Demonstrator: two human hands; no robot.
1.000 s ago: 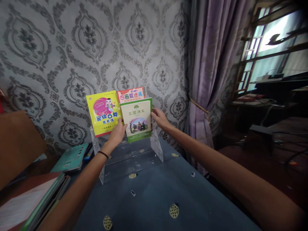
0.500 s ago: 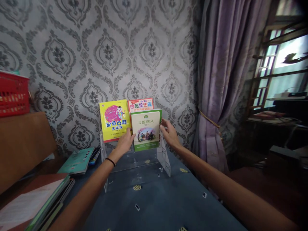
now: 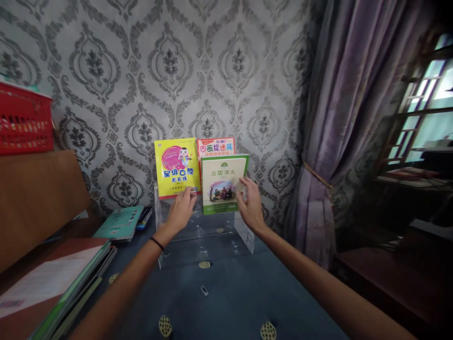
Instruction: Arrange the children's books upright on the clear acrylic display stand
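Clear acrylic stand (image 3: pixel 247 233), toward right edge: cream-and-green rectangular book (image 3: pixel 221 182), my right hand (image 3: pixel 252 205) narrowly parted; toward left edge: yellow rectangular book (image 3: pixel 175 165), my left hand (image 3: pixel 181 210), grip indeterminable.

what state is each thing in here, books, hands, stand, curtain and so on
Green-and-cream book: closed, upright, cover facing out
Left hand: fingers bent before yellow book, grip unclear
Right hand: fingers bent at green-and-cream book's right edge, grip unclear
Yellow book: closed, upright
Red book: upright, partly hidden
Clear stand: upright, bearing books
Teal book: closed, lying flat
Curtain: tied back
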